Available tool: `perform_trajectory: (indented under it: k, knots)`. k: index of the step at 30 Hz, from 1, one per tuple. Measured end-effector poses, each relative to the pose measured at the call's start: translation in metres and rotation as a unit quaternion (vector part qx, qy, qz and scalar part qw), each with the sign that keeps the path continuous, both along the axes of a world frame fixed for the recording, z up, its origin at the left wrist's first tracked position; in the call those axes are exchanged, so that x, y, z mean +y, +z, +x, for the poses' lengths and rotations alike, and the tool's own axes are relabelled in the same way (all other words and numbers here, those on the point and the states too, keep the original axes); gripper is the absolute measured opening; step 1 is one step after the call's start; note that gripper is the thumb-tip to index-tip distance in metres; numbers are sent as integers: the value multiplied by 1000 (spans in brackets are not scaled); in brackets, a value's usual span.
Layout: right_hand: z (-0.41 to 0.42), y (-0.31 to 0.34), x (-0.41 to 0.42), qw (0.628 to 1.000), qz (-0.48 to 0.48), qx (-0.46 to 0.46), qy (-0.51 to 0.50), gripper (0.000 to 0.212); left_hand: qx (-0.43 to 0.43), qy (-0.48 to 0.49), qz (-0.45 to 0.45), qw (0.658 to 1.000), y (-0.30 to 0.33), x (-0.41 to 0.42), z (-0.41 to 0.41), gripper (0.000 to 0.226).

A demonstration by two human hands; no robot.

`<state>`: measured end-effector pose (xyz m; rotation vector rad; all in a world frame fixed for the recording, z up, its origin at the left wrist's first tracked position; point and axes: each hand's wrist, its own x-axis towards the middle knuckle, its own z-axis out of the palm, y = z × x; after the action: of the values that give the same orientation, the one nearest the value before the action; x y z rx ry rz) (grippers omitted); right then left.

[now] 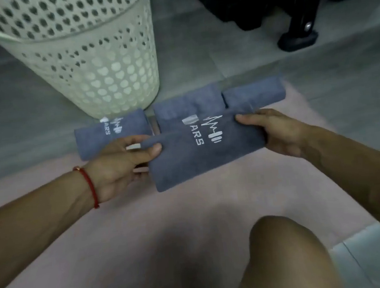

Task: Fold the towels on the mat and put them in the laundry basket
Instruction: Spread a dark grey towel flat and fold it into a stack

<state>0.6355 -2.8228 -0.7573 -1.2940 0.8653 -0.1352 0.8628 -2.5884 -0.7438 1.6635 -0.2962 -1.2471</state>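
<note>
1. Grey tiled floor [317,82] with a pink mat [145,216] laid on it; your bare knee [285,250] sits at 5 o'clock.
2. Held towel [199,152]: blue-grey, folded into a rectangle, centre frame, over the mat. Long axis runs roughly 8 to 2 o'clock.
3. White print on it: a pulse line with dumbbell bars, and the letters "ARS". The start of the word is hidden by a fold.
4. Your left hand [126,163] pinches its left edge, thumb on top. A red string bracelet [89,184] is on that wrist.
5. Your right hand [273,132] grips the right edge, fingers curled around it.
6. Three more folded towels lie at 12 o'clock: left towel [96,138] with the same logo, middle towel [188,105], right towel [253,94].
7. White laundry basket [90,60] with heart-shaped holes stands at 11 o'clock, just beyond the left towel.
8. Black frame leg [300,26] at 1 o'clock; blurred.
</note>
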Motion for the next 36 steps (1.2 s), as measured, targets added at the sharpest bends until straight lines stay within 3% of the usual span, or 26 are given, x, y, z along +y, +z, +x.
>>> perform_trajectory:
  k: [5, 7, 10, 18, 23, 27, 34, 36]
  knots:
    - [-37, 61, -52, 997, -9, -22, -75, 30, 73, 102, -43, 991, 37, -53, -54, 61]
    - [-56, 72, -73, 996, -39, 6, -75, 26, 91, 104, -42, 990, 47, -73, -68, 64]
    - [-78, 72, -109, 996, -60, 45, -58, 30, 86, 78, -25, 993, 54, -109, -74, 51]
    - [-75, -7, -233, 978, -54, 118, -167, 27, -71, 28, 60, 995, -12, -276, -74, 8]
    - [-45, -59, -305, 963, -103, 142, -204, 28, -201, -3, 163, 966, -86, -372, -66, 24]
    - [-13, -104, -341, 952, -177, 186, -165, 23, -217, 81, 243, 942, -110, -424, -69, 47]
    - [16, -147, -364, 924, -241, 268, -125, 37, -228, 187, 309, 904, -142, -467, -69, 40]
    - [17, -156, -363, 916, -265, 278, -114, 37, -247, 175, 295, 906, -148, -467, -72, 36]
